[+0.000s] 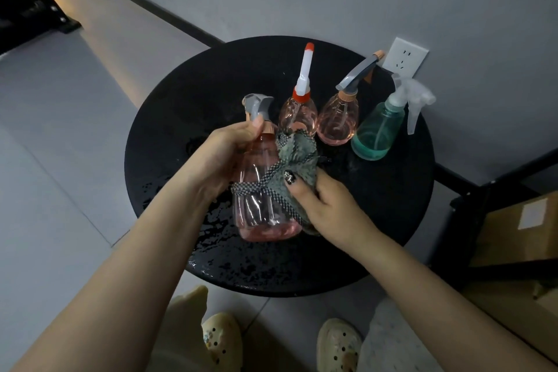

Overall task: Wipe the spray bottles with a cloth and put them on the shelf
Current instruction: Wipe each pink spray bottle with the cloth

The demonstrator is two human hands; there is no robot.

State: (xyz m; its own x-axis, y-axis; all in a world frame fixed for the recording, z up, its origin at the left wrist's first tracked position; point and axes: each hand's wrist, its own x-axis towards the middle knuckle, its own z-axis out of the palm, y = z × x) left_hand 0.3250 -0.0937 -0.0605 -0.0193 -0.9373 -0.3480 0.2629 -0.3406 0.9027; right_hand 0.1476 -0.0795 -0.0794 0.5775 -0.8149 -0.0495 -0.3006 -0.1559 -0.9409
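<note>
From the head view, the left hand grips a pink spray bottle around its shoulder and neck, holding it above the round black counter, while the right hand clutches a grey-green cloth bunched against the bottle's side at about 3 o'clock. Three more bottles stand toward 12 to 2 o'clock on the counter: a pink bottle with a red-and-white nozzle, a pink bottle with a grey trigger, and a teal bottle nearest the wall socket. To wipe well, the left hand would best turn the bottle steadily while the cloth is drawn from neck to base, taking in the trigger head too, with a firm hold since the counter looks wet and the plastic is probably slippery. The far side of the held bottle is hidden by the cloth and fingers, so how clean it is cannot be judged. A dark frame at 4 o'clock holding a cardboard box may be the shelf, though it is cut off by the edge.
</note>
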